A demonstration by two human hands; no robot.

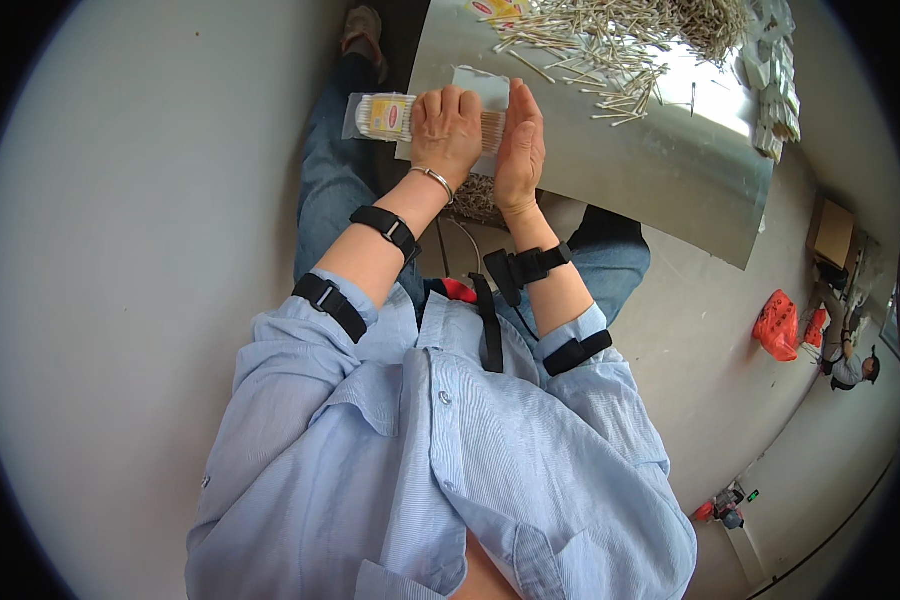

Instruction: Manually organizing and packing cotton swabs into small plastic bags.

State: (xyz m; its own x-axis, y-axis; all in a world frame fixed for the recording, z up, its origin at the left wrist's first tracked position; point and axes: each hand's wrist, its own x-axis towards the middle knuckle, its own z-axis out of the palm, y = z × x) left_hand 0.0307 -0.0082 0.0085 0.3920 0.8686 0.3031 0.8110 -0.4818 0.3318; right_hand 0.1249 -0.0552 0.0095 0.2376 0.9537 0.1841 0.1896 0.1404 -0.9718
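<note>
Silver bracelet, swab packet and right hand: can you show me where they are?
Silver bracelet point(434, 175): head view, on its band.
Swab packet point(387, 116): head view, its yellow printed part.
Right hand point(521, 150): head view, its middle.

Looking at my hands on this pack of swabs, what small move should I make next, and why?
Probably press your right hand gently toward your left hand, which grips the pack; that may even up the swabs, since they show between both hands and the right hand stands flat at their ends.
</note>
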